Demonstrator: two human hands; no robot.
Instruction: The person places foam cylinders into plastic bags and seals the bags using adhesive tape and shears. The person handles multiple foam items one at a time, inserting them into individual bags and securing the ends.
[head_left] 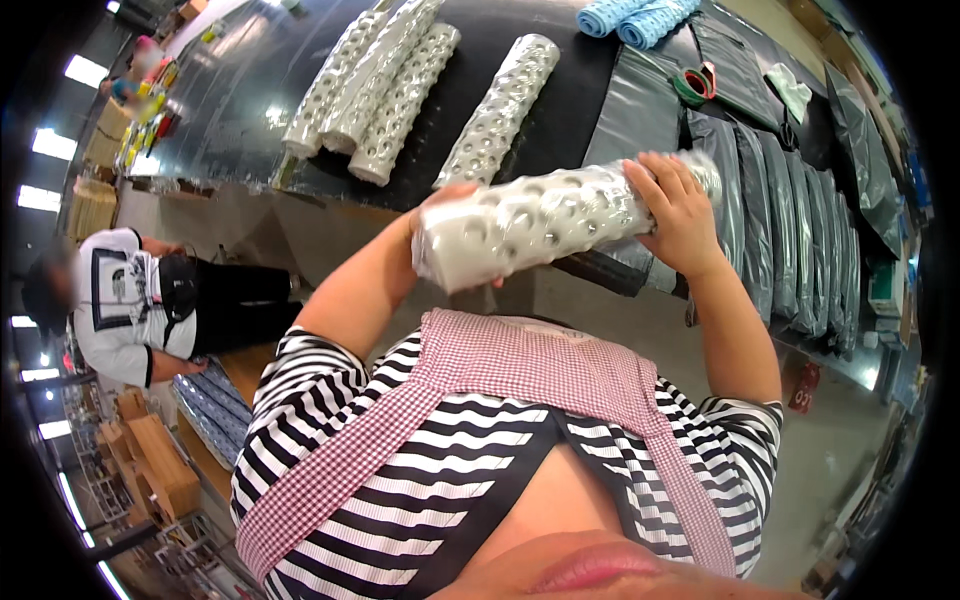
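Observation:
A whitish rolled mat in clear plastic wrap, covered in round cup-like bumps, is held up in front of my chest, over the table's near edge. My left hand grips its left end, with most of its fingers hidden behind the roll. Near the right end, my right hand curls over the top, and the wrap there is blurred. Beyond it, a similar wrapped roll lies by itself on the black table. Three more wrapped rolls rest side by side to the left.
Blue rolls lie at the far edge. Stacked dark plastic-wrapped packs fill the table's right side, near a green tape roll and a white cloth. Another person stands to the left, beside cardboard boxes.

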